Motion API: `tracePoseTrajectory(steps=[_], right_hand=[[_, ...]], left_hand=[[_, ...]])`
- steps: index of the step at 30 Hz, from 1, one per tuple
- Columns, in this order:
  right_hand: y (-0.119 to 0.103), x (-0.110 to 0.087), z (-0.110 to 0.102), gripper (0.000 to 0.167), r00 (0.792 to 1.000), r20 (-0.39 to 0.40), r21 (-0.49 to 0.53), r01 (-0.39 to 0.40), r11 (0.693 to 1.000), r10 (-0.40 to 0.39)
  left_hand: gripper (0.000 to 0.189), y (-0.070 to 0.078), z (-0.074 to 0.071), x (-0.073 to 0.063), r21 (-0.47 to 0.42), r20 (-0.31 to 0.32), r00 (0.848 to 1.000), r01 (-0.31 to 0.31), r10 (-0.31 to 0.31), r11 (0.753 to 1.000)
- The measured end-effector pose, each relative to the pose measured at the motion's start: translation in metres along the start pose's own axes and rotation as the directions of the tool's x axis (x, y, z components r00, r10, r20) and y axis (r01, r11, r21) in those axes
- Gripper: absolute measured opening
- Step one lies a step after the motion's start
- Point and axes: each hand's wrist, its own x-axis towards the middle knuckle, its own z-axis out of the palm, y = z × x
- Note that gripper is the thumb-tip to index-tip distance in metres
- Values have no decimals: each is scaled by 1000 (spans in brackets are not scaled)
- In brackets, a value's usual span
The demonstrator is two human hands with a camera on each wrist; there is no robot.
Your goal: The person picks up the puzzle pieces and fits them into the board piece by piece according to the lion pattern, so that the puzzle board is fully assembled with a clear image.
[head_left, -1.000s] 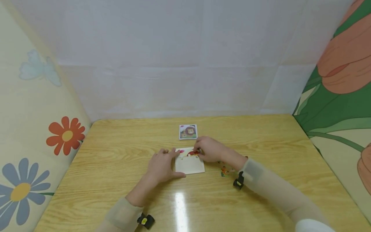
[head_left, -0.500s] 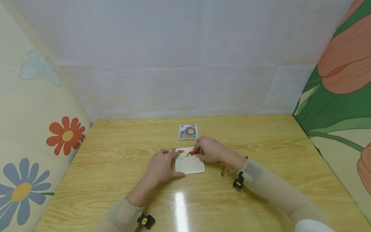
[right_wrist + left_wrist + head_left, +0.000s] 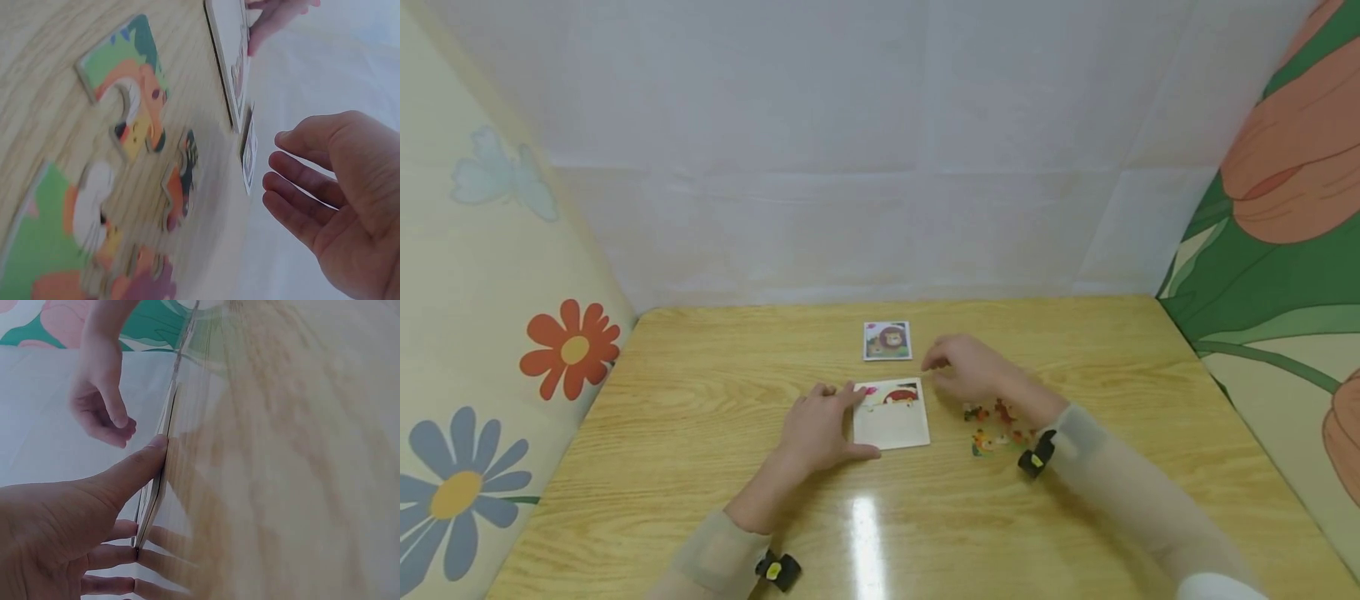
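Observation:
A white square puzzle tray (image 3: 891, 427) lies on the table, with pieces of a lion picture (image 3: 901, 395) filling its far strip. My left hand (image 3: 820, 429) holds the tray at its left side, thumb at the near edge and a fingertip over the far left corner. Up close in the left wrist view, the thumb (image 3: 134, 472) rests against the tray's edge. My right hand (image 3: 970, 368) hovers right of the tray's far corner. Its fingers are loosely curled, and nothing shows between them in the right wrist view. Several loose jigsaw pieces (image 3: 128, 87) lie below it.
Beyond the tray lies a square card (image 3: 887, 342) with the full lion picture. The loose pieces (image 3: 982, 443) spread over the wooden table (image 3: 722, 367) right of the tray, near the right wrist. A white cloth (image 3: 850, 233) hangs along the table's back edge.
My right hand has let go of the puzzle at the tray's far right corner and moved up and right. More loose pieces now show under that arm. Left hand and tray stay put.

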Motion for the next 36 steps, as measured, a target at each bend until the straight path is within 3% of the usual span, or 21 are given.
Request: tracePoseTrajectory(steps=[8,16,23,36], right_hand=[[12,-21,-11,18,1000,-17,-33,19,999,-19],[25,-40,-8,15,998,-27,-63,55,996,-57],[22,-63,-1,19,998,60,-83,39,996,-34],[14,-68,1,23,996,84,-102,31,994,-23]], left_hand=[[97,0,0,0,1,1,1000,-3,3,1000],[98,-1,3,-1,5,2,1000,-6,6,1000],[97,-1,4,-3,0,2,1000,-8,8,1000],[98,0,0,-1,11,5,1000,-12,12,1000]])
